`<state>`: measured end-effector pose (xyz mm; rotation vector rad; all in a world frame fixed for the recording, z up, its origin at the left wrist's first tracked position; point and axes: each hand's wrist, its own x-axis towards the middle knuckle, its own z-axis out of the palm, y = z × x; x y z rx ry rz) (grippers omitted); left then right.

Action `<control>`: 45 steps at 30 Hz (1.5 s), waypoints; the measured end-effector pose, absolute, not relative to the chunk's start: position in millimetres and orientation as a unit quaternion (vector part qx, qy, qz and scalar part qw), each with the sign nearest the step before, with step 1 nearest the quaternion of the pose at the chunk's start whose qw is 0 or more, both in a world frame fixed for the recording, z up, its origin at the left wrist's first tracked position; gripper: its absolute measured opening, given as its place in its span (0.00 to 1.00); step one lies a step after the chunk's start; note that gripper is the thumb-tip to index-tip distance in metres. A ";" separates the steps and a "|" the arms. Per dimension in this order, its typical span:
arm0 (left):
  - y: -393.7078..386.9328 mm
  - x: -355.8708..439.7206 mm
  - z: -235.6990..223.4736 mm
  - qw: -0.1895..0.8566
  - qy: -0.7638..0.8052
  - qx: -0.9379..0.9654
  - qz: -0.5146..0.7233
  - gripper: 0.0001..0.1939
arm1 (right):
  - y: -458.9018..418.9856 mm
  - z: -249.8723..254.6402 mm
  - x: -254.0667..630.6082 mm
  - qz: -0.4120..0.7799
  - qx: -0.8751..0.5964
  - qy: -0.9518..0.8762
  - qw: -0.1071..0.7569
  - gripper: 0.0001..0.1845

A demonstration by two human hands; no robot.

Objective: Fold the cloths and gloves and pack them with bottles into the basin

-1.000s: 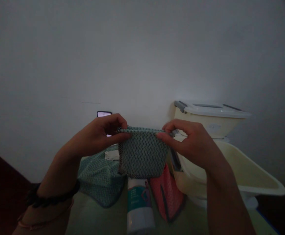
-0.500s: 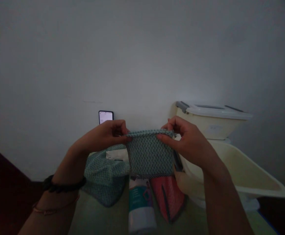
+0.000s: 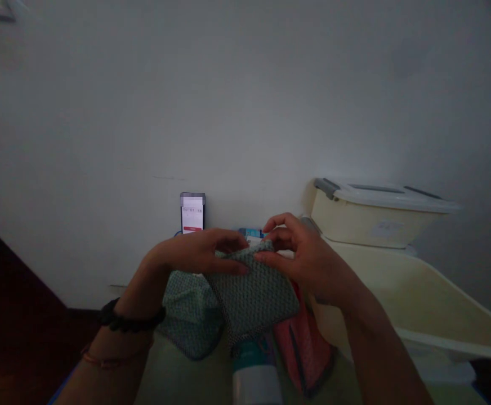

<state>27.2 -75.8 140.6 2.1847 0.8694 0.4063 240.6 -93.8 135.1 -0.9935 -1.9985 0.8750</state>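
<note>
Between my two hands hangs a folded grey-green woven cloth [image 3: 256, 298], tilted, its upper edge pinched. My left hand [image 3: 205, 253] grips that edge on the left, thumb in front and fingers behind. On the right, my right hand [image 3: 298, 253] pinches the same edge near its corner between thumb and fingers. Below the cloth lies a white and teal bottle or roll [image 3: 256, 377], its upper part hidden. A second green cloth [image 3: 190, 315] lies crumpled to the left, and a red cloth [image 3: 304, 349] with a dark stripe lies to the right.
A phone [image 3: 193, 214] showing a timer leans against the wall [image 3: 245, 112]. At right stand an open cream tub [image 3: 423, 281] and, behind it, a lidded cream box [image 3: 364, 216]. A blue and white packet [image 3: 251, 233] shows behind my hands.
My hands have come closer together, and the cloth has gone from hanging level to tilted. The view has shifted, uncovering more of the phone.
</note>
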 end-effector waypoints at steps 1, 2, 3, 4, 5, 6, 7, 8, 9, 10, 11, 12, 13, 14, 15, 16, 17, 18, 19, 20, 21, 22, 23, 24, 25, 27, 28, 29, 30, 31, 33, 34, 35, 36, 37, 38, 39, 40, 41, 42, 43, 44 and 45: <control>-78.1 29.9 142.7 0.358 0.330 0.857 0.170 0.13 | -94.8 134.3 236.9 0.344 -0.378 -0.780 0.360 0.16; -79.8 32.2 144.1 0.355 0.324 0.858 0.181 0.12 | -95.4 133.3 234.0 0.345 -0.373 -0.783 0.360 0.16; -80.8 33.9 144.8 0.356 0.323 0.856 0.188 0.12 | -95.5 132.1 232.0 0.344 -0.372 -0.781 0.365 0.16; -81.0 35.0 144.8 0.361 0.326 0.852 0.193 0.12 | -95.0 130.8 230.7 0.345 -0.374 -0.776 0.372 0.17; -80.6 35.6 144.3 0.368 0.332 0.846 0.196 0.11 | -94.1 129.3 230.1 0.345 -0.379 -0.771 0.377 0.18; -79.5 35.8 143.5 0.375 0.337 0.840 0.200 0.11 | -92.8 127.8 229.9 0.345 -0.386 -0.768 0.377 0.18; -77.9 35.8 142.3 0.380 0.339 0.836 0.204 0.11 | -91.3 126.4 230.0 0.345 -0.393 -0.767 0.372 0.18; -76.1 35.6 141.1 0.384 0.339 0.833 0.208 0.11 | -89.7 125.1 230.1 0.348 -0.399 -0.768 0.362 0.18; -74.2 35.4 139.8 0.386 0.337 0.831 0.214 0.11 | -88.3 124.0 229.9 0.352 -0.401 -0.771 0.348 0.16; -72.5 35.3 138.6 0.390 0.335 0.828 0.225 0.10 | -87.1 123.1 229.5 0.358 -0.401 -0.774 0.335 0.15; -71.1 35.1 137.7 0.396 0.335 0.821 0.238 0.09 | -86.2 122.6 228.9 0.358 -0.402 -0.777 0.328 0.13; -70.2 35.0 137.0 0.405 0.335 0.812 0.255 0.09 | -85.8 122.2 228.0 0.353 -0.403 -0.780 0.324 0.12; -69.6 34.7 136.7 0.416 0.334 0.801 0.273 0.08 | -85.8 122.1 227.1 0.345 -0.404 -0.783 0.324 0.12; -69.4 34.4 136.7 0.425 0.330 0.790 0.293 0.07 | -86.2 122.2 226.2 0.338 -0.404 -0.786 0.325 0.13; -69.6 33.9 137.0 0.432 0.326 0.780 0.314 0.06 | -86.9 122.4 225.6 0.334 -0.404 -0.786 0.328 0.14; -69.9 33.2 137.5 0.434 0.322 0.772 0.336 0.05 | -87.7 122.8 225.4 0.337 -0.402 -0.785 0.330 0.15; -70.3 32.3 138.1 0.433 0.320 0.763 0.358 0.05 | -88.5 123.3 225.6 0.347 -0.399 -0.783 0.328 0.16; -70.6 31.1 138.6 0.428 0.321 0.753 0.384 0.05 | -89.2 123.9 226.4 0.358 -0.394 -0.781 0.325 0.16; -71.0 29.7 139.1 0.422 0.326 0.740 0.410 0.06 | -89.7 124.8 227.7 0.364 -0.390 -0.782 0.322 0.17; -71.2 28.1 139.4 0.417 0.333 0.727 0.432 0.07 | -89.9 125.8 229.4 0.364 -0.387 -0.786 0.318 0.17; -71.5 26.4 139.5 0.415 0.340 0.715 0.448 0.07 | -89.9 126.9 231.4 0.359 -0.384 -0.791 0.314 0.17; -71.9 24.8 139.7 0.417 0.343 0.706 0.458 0.08 | -89.8 128.2 233.6 0.349 -0.383 -0.797 0.310 0.17; -72.3 23.3 139.8 0.423 0.341 0.702 0.461 0.08 | -89.6 129.7 235.8 0.337 -0.383 -0.803 0.308 0.15; -72.8 22.1 139.9 0.432 0.336 0.701 0.457 0.08 | -89.4 131.2 237.8 0.327 -0.385 -0.808 0.305 0.14; -73.4 21.4 140.2 0.442 0.331 0.704 0.447 0.08 | -89.5 132.7 239.5 0.318 -0.388 -0.811 0.301 0.13; -74.6 21.4 141.1 0.454 0.326 0.718 0.416 0.09 | -90.3 135.7 242.1 0.303 -0.392 -0.817 0.295 0.12; -75.0 22.2 141.7 0.452 0.327 0.727 0.400 0.09 | -91.0 137.1 242.9 0.300 -0.392 -0.819 0.294 0.12; -75.3 23.2 142.2 0.446 0.329 0.737 0.387 0.09 | -91.7 138.5 243.6 0.302 -0.389 -0.819 0.295 0.12; -75.5 24.2 142.7 0.437 0.330 0.745 0.380 0.09 | -92.4 139.8 244.4 0.306 -0.386 -0.817 0.299 0.12; -75.6 25.1 143.0 0.428 0.331 0.751 0.380 0.08 | -92.9 140.9 245.2 0.311 -0.382 -0.815 0.306 0.13; -75.9 26.0 143.4 0.415 0.333 0.754 0.384 0.08 | -93.2 142.6 247.7 0.321 -0.377 -0.807 0.321 0.16; -76.3 25.9 143.5 0.411 0.335 0.755 0.386 0.08 | -93.0 143.1 249.3 0.320 -0.377 -0.805 0.328 0.17; -76.7 25.5 143.7 0.407 0.337 0.756 0.386 0.08 | -92.5 143.5 251.1 0.315 -0.377 -0.803 0.336 0.17; -77.3 25.1 144.0 0.401 0.340 0.759 0.385 0.08 | -91.9 143.7 252.8 0.309 -0.378 -0.803 0.342 0.16; -78.0 24.9 144.3 0.394 0.345 0.761 0.382 0.08 | -91.2 143.7 254.3 0.301 -0.381 -0.802 0.347 0.15; -78.6 25.0 144.8 0.385 0.350 0.766 0.379 0.08 | -90.5 143.6 255.5 0.293 -0.382 -0.802 0.352 0.14; -79.2 25.5 145.3 0.374 0.352 0.773 0.372 0.09 | -89.9 143.4 256.3 0.286 -0.383 -0.803 0.356 0.13; -79.6 26.4 145.8 0.362 0.352 0.785 0.360 0.09 | -89.4 143.0 256.5 0.283 -0.383 -0.805 0.355 0.12; -79.8 27.6 146.3 0.348 0.350 0.798 0.346 0.11 | -89.0 142.4 256.3 0.282 -0.382 -0.807 0.352 0.11; -79.7 29.0 146.6 0.332 0.349 0.811 0.332 0.12 | -88.9 141.7 255.7 0.283 -0.380 -0.809 0.348 0.11; -79.5 30.5 146.8 0.316 0.349 0.822 0.319 0.12 | -88.9 141.0 254.8 0.286 -0.379 -0.810 0.345 0.11; -79.1 31.8 146.8 0.304 0.350 0.830 0.310 0.12 | -89.0 140.3 253.7 0.291 -0.376 -0.810 0.344 0.11; -78.7 32.7 146.7 0.297 0.354 0.833 0.305 0.12 | -89.2 139.6 252.6 0.299 -0.370 -0.808 0.347 0.11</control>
